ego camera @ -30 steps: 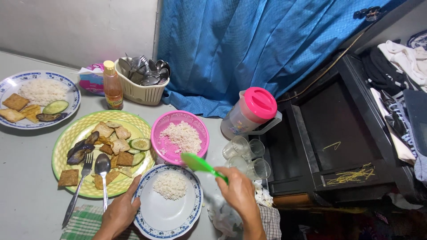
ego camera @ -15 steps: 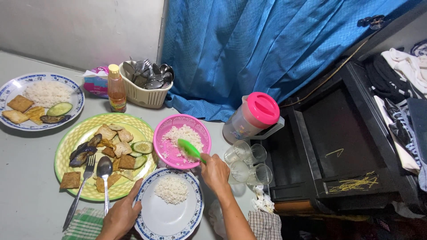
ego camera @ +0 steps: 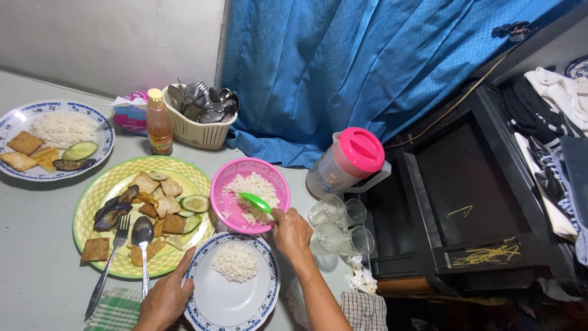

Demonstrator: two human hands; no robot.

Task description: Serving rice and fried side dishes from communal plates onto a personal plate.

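Here, green rice paddle [ego camera: 256, 203] lies blade-down in white rice inside pink basket [ego camera: 249, 194]; right hand [ego camera: 291, 233] grips its handle. Left hand [ego camera: 166, 297] clasps blue-rimmed plate [ego camera: 231, 288] at table's near edge.

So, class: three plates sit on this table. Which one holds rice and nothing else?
The white blue-rimmed plate under the left hand, nearest the camera. The far-left plate adds fried pieces and cucumber; the green plate holds no rice.

Pink-lidded jug [ego camera: 349, 160], glasses [ego camera: 338, 223], cutlery basket [ego camera: 199, 121], blue curtain [ego camera: 367, 61]
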